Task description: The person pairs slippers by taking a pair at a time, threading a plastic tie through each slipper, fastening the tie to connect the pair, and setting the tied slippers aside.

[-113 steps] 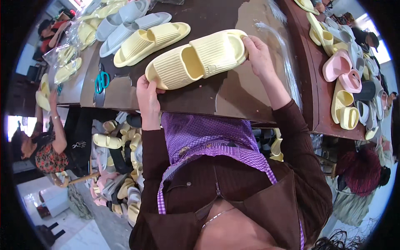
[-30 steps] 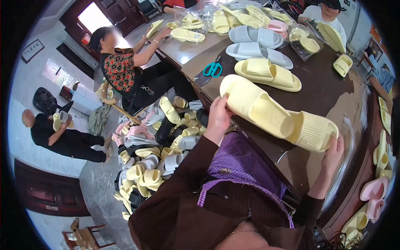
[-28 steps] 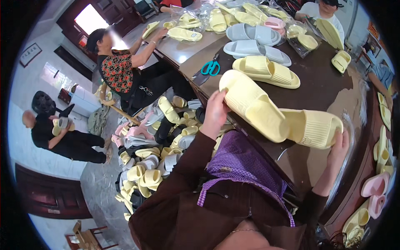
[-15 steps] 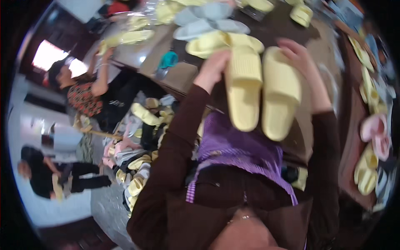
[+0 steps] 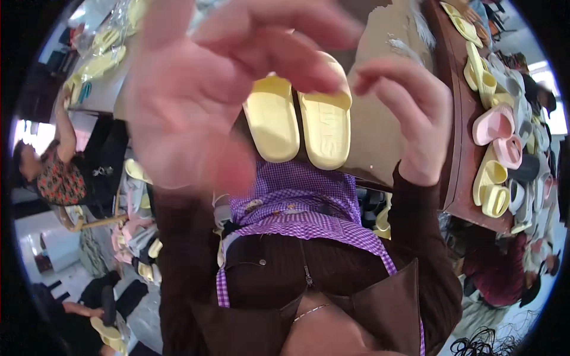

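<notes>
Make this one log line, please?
Left hand: open; right hand: open; two pale-yellow, rounded, rubbery-looking slippers: side by side on brown tabletop

Pink slippers (image 5: 488, 127) lie on a reddish-brown table (image 5: 458, 155) at right.

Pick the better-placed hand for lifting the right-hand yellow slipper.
Right, probably: the right hand looks empty, with fingers pointing toward that slipper from its right. The left hand looms blurred in the foreground.
</notes>
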Demonstrator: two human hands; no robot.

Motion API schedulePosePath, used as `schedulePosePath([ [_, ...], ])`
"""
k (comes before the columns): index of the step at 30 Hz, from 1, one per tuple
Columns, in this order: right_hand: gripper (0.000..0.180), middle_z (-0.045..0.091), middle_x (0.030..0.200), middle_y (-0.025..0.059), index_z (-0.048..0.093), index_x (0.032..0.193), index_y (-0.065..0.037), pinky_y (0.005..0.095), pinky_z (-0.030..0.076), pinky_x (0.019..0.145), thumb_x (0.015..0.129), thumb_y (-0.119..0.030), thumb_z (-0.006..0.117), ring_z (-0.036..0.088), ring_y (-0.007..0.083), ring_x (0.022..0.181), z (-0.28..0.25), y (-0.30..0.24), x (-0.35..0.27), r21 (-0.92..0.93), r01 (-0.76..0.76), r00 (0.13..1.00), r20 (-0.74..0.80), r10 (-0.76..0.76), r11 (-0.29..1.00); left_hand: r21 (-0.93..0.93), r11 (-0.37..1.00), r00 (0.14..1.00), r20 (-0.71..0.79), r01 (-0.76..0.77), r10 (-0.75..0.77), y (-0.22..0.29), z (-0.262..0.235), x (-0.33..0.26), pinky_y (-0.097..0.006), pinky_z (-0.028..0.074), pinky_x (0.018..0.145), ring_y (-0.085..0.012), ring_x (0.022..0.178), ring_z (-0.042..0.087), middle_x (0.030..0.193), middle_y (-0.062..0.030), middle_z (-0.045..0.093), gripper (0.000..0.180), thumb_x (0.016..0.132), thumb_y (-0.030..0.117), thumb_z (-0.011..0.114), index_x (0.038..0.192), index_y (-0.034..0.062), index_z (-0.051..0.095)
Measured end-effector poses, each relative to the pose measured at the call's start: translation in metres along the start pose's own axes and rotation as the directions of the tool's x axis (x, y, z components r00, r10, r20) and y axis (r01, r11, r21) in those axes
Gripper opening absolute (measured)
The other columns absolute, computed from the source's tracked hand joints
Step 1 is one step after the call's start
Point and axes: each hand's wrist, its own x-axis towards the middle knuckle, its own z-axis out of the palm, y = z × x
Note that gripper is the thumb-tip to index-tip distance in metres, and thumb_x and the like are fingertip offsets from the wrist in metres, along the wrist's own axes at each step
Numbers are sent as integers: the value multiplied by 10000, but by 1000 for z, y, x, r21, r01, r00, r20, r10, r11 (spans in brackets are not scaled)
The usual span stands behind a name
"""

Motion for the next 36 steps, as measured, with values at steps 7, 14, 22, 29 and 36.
schedulePosePath([
  [7, 170, 637, 800, 108, 619, 890, 50, 280, 486, 675, 877, -100, 541, 605, 165, 729, -17, -26, -34, -35, 169, 984, 57, -166, 985, 238, 967, 970, -196, -94, 142, 0, -17, -26, -320, 481, 776, -261, 887, 599, 1112, -245, 546, 627, 828, 254, 545, 1328, -57, 328],
  [14, 136, 622, 776, 90, 615, 845, 44, 286, 470, 675, 861, -71, 544, 579, 163, 711, -30, -14, -57, -219, -89, 971, -236, 36, 972, 286, 951, 934, -296, -113, 200, -18, -34, -47, -324, 486, 760, -265, 870, 602, 1090, -250, 556, 607, 821, 240, 540, 1311, -64, 349],
  [22, 174, 651, 824, 89, 632, 962, 17, 260, 476, 711, 817, -71, 593, 610, 139, 770, -138, 104, -79, -488, -564, 741, -655, 147, 666, 60, 994, 951, -288, -96, 109, -47, -12, -21, -328, 491, 741, -269, 852, 605, 1065, -255, 568, 585, 813, 224, 535, 1291, -72, 374],
  [29, 196, 654, 875, 176, 656, 933, -29, 335, 485, 742, 798, -164, 613, 640, 273, 820, -164, 154, -93, -642, -648, 755, -609, 242, 409, 56, 998, 967, -255, 20, -5, -40, 8, -20, -331, 496, 725, -272, 835, 608, 1043, -259, 579, 566, 806, 211, 530, 1273, -80, 396],
  [36, 208, 639, 842, 188, 626, 924, -30, 415, 476, 728, 799, -193, 592, 620, 343, 837, -160, 186, -87, -745, -617, 787, -586, 193, 253, 463, 792, 735, -678, 399, 26, -72, 32, -87, -270, 475, 743, -167, 808, 599, 935, -107, 609, 257, 803, -89, 491, 1047, -37, 551],
])
